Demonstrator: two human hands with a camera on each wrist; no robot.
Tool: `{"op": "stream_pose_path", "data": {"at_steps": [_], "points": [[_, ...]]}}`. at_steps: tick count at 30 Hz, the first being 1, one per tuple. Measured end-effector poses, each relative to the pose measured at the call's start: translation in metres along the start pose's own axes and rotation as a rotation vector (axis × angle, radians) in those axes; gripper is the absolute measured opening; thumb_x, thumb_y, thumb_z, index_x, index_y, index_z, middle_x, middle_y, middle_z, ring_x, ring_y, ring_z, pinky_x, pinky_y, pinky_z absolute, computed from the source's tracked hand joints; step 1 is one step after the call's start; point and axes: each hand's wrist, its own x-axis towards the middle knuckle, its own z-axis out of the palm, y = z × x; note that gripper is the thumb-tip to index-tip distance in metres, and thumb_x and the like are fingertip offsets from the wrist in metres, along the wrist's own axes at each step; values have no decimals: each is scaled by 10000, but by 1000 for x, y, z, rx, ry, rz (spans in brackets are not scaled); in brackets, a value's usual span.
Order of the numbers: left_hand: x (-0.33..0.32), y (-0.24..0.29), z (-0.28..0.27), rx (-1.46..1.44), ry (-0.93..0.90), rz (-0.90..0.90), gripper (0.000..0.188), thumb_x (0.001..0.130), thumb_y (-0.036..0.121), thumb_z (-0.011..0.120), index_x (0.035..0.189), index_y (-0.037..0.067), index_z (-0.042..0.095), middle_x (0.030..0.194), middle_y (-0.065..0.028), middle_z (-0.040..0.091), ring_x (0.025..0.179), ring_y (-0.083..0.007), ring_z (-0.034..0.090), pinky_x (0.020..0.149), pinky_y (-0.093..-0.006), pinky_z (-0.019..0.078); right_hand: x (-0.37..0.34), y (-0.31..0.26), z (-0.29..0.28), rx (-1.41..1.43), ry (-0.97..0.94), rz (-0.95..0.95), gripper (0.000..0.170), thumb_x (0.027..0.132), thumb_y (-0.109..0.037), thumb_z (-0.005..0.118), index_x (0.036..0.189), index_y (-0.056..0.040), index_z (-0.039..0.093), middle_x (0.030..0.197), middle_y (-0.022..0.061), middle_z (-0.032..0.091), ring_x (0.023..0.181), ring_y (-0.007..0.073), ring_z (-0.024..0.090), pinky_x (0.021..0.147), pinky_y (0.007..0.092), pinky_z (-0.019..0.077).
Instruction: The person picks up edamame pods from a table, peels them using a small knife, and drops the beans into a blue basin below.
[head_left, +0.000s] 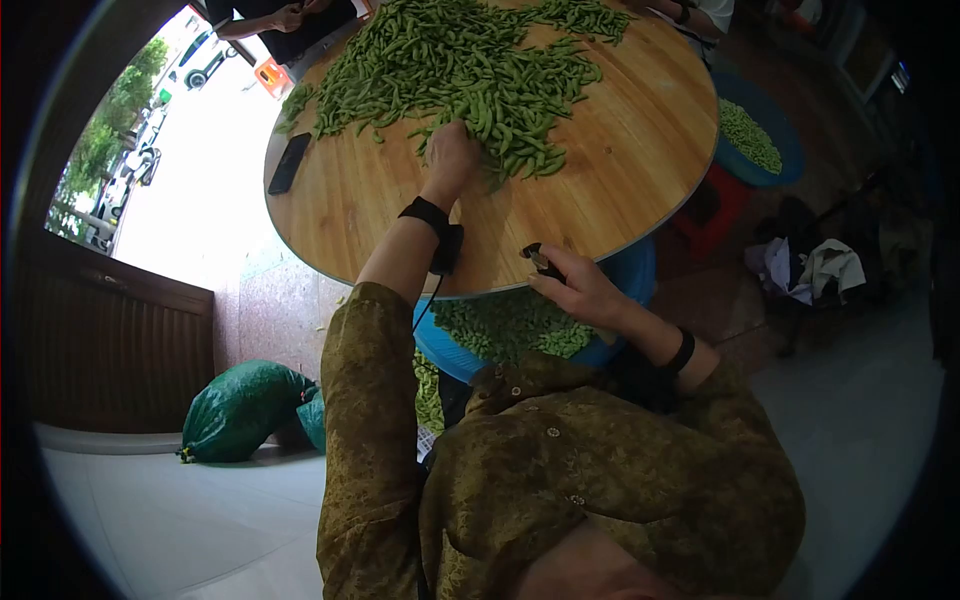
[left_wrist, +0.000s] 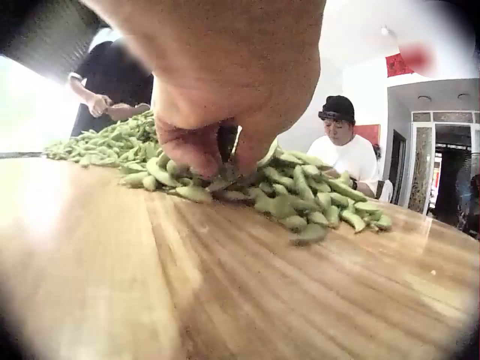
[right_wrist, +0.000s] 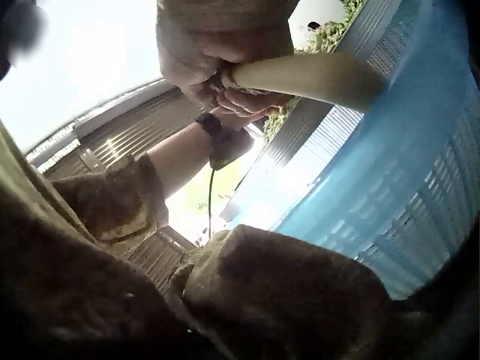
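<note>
A heap of green edamame pods point(head_left: 440, 70) spreads over the round wooden table point(head_left: 620, 170). My left hand point(head_left: 453, 155) is at the near edge of the heap. In the left wrist view, its thumb and fingers point(left_wrist: 199, 154) point down and pinch at pods point(left_wrist: 225, 184). My right hand point(head_left: 585, 292) is over the near table edge, gripping a small dark tool point(head_left: 543, 264) with a metallic part; its kind I cannot tell. Below it, a blue basin point(head_left: 447, 350) holds shelled green beans point(head_left: 515, 325). In the right wrist view, the right hand point(right_wrist: 225, 45) overlaps a pale strip point(right_wrist: 315, 77).
A black phone point(head_left: 289, 163) lies at the table's left edge. Another blue basin point(head_left: 790, 150) of beans stands at the right, near a red stool point(head_left: 722, 205). Green sacks point(head_left: 245, 410) lie on the floor at left. Two other people are across the table.
</note>
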Motion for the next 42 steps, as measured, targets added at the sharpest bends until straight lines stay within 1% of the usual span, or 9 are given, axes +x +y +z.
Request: {"op": "stream_pose_path", "data": {"at_steps": [5,8,10,13,19,27,33,38,42], "points": [[-21,-14,0,-34,237,118,192,722,103,613,866,-22,639,818,-230,636,806,-406,603,715,-477,477,0,5,-3,196,2,79,174,926,-181,514,911,-14,468,683,58,464,581,136,432,554,313,380],[-38,-19,-15,-117,69,75,205,773,137,644,886,-31,613,779,-179,648,725,-352,628,650,-411,490,7,7,-6,370,-98,208,155,942,-188,474,892,-42,481,720,45,486,553,104,439,490,273,374],[-63,0,-42,-661,-159,-165,143,787,86,651,873,-22,614,743,-115,650,663,-218,635,568,-318,482,11,7,-4,679,-47,296,139,954,-192,460,934,-60,498,761,37,503,541,79,448,432,233,361],[-108,24,-71,-943,-269,-162,111,801,38,659,883,-9,602,731,-70,635,621,-117,598,525,-242,457,20,-12,5,909,31,316,158,972,-203,449,993,-55,500,756,39,509,536,85,442,411,220,352],[-162,39,-90,-1338,-460,-312,138,815,43,674,915,-1,591,741,-68,627,587,-126,569,512,-244,442,22,-11,14,1099,-110,311,217,995,-194,402,1136,-40,460,804,44,493,547,79,428,416,197,351],[-170,33,-92,-1495,-560,-574,136,805,84,694,880,-3,622,690,-39,602,570,-104,556,484,-229,410,15,-16,19,1055,-188,277,328,991,-188,404,1286,-47,434,813,23,488,543,62,433,421,185,355],[-172,33,-91,-1510,-588,-505,99,813,86,686,824,-2,641,661,-32,596,534,-99,552,448,-229,402,12,-15,17,998,-199,274,380,986,-171,417,1349,-59,405,806,15,492,543,50,432,424,178,358],[-175,40,-90,-1305,-397,-330,80,815,58,673,814,-12,633,657,-54,602,525,-101,552,447,-235,406,11,-20,19,940,-104,290,346,974,-134,428,1311,-55,450,791,13,497,532,48,429,404,178,349],[-170,36,-93,-1456,-523,-338,106,854,86,643,884,-13,622,674,-52,594,510,-104,534,436,-233,400,10,-23,10,1085,-155,329,305,978,-141,432,1266,-52,473,799,18,502,529,49,432,397,170,347]]}}
